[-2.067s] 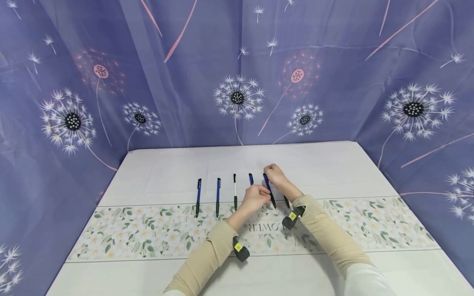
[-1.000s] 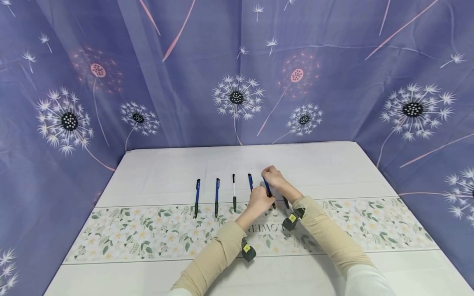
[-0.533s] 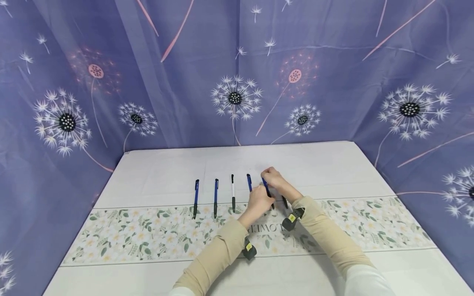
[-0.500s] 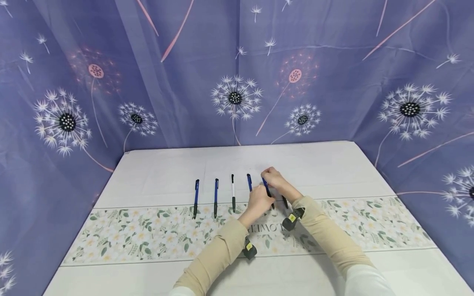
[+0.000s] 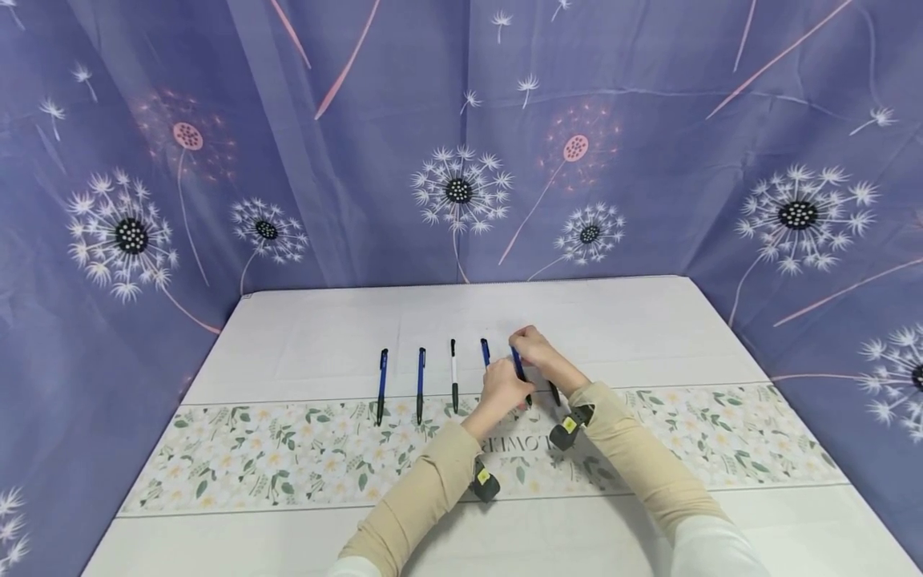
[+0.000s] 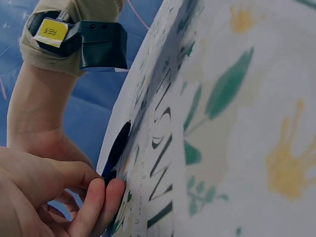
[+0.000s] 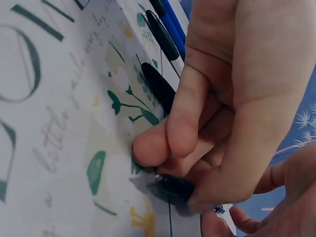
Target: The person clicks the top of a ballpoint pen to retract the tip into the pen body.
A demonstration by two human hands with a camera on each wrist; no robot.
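Note:
Both hands are at one blue pen with a black grip, tilted slightly compared with its neighbours. My right hand pinches its far, clicker end. Thumb and fingers of my left hand pinch the black grip near the tip. Close up in the right wrist view, the black tip pokes out between the left fingers. Another blue pen lies just left, partly hidden behind the left hand. Under the right wrist, only the dark end of a further pen shows.
To the left lie a white pen with black ends and two blue pens, one nearer and one at the row's left end. They rest on a white tablecloth with a floral band. A purple curtain surrounds the table.
Two seconds ago the left hand was beside the pen with its fingers apart; it moved right and took hold near the tip. The right hand stayed at the far end. Little moved in the last second.

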